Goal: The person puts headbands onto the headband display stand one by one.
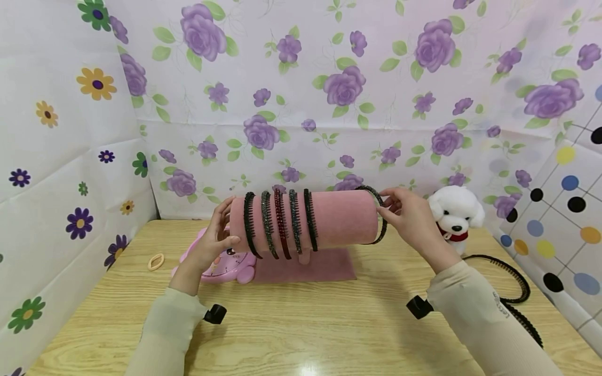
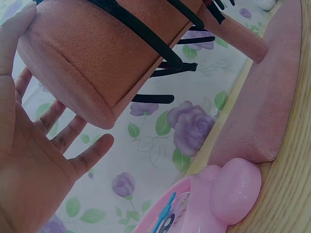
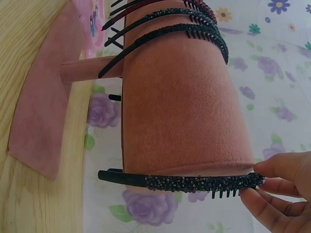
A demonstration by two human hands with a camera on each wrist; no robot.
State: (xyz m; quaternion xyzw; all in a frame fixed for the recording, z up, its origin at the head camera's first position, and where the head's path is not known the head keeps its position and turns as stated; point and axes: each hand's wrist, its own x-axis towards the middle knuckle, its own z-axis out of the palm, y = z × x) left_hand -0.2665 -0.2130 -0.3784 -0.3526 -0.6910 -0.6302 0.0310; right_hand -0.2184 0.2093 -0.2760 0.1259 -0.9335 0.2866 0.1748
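Right fingers [image 3: 282, 165] tight on one headband [image 3: 194, 183], left fingers [image 2: 93, 151] apart, five headbands [image 1: 282, 224] on stand [image 1: 345, 216].

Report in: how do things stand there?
Left hand touching pink plush cylinder. Right hand pinching black, glittery, curved headband at cylinder's right end. Nothing visibly in the way.

The headband roll [image 1: 345, 216] stood on its base [image 1: 324, 269] toward the back of the surface [image 1: 329, 324], five headbands [image 1: 282, 224] around its left and middle stretches. My left fingers [image 1: 221, 211] met its left end; my right fingers [image 1: 394, 195] held a sixth headband [image 3: 204, 183] at the right rim. A clock [image 1: 230, 266] lay left of the base, a hair tie [image 1: 150, 264] farther left. Right of the roll sat a plush dog [image 1: 453, 209], loose headbands [image 1: 524, 283] before it.
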